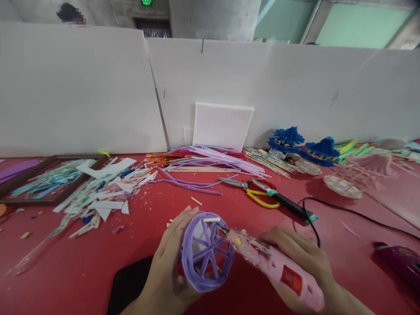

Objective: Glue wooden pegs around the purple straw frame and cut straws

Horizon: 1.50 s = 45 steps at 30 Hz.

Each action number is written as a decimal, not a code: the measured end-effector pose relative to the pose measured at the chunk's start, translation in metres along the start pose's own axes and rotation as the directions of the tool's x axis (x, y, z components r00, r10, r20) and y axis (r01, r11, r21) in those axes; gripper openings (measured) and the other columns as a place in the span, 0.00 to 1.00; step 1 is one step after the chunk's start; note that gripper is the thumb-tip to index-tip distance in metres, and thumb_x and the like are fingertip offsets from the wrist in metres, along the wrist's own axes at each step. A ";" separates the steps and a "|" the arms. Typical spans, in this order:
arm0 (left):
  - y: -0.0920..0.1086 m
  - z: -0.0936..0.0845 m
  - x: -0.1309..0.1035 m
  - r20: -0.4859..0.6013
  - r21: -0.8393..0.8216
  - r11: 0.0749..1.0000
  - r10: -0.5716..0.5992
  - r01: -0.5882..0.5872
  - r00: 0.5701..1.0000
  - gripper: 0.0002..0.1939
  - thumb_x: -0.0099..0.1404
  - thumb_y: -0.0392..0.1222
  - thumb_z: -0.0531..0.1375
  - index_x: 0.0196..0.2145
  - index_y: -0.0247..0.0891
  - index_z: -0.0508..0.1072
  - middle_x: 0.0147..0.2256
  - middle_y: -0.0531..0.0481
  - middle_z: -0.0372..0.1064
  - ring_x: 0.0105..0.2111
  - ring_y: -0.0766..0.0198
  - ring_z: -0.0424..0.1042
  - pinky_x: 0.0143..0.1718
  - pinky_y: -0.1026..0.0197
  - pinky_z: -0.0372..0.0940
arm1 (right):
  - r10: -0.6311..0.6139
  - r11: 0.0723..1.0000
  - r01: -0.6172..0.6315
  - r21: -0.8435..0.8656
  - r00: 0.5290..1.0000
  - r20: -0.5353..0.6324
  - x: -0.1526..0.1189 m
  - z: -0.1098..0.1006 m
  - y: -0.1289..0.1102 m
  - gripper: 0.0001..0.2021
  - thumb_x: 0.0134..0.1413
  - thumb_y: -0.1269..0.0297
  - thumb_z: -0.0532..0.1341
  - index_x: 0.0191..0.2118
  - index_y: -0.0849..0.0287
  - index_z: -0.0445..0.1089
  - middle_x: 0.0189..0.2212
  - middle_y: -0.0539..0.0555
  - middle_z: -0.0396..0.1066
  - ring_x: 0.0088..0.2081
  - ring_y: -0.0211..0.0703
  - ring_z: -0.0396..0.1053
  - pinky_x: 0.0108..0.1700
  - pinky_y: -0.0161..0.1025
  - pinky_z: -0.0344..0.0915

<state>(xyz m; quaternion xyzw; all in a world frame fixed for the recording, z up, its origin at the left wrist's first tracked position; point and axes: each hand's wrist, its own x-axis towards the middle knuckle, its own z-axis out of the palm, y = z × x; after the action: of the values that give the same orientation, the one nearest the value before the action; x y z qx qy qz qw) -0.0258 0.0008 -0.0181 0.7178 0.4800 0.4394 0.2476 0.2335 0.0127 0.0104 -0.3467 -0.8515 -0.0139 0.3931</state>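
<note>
My left hand (171, 258) is closed around a round purple pipe-cleaner wheel (210, 251) with crossed spokes. A short pale stick (211, 219) lies across the upper part of the wheel. My right hand (303, 258) is wrapped around a pink glue gun (274, 267), smeared and stained near its front. Its metal nozzle points left and reaches the wheel's upper right, close to the stick; whether it touches cannot be made out. Another small pale stick (196, 201) lies on the red table beyond the wheel.
Scissors (262, 197) and a black-handled cutter (288, 205) lie ahead on the right, beside a black cable (357, 208). Pipe cleaners (216, 159) are piled at the back. Paper scraps (108, 183) spread leftward. Blue-roofed models (285, 140) stand back right; a dark flat object (131, 280) lies near my left wrist.
</note>
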 end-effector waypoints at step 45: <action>0.006 -0.006 0.004 0.641 -0.158 0.950 -0.107 0.268 0.760 0.72 0.31 0.55 0.75 0.66 0.42 0.38 0.66 0.32 0.42 0.63 0.35 0.48 0.62 0.36 0.44 | -0.033 0.991 0.090 -0.095 0.875 0.482 0.131 0.111 0.028 0.05 0.50 0.67 0.64 0.32 0.64 0.75 0.26 0.51 0.75 0.31 0.40 0.76 0.31 0.32 0.65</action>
<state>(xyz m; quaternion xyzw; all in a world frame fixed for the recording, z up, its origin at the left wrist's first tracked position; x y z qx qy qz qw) -0.0280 0.0014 -0.0091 0.7350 0.3836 0.2039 0.5206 0.1180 0.1423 0.0161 -0.3341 -0.9306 0.0111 0.1490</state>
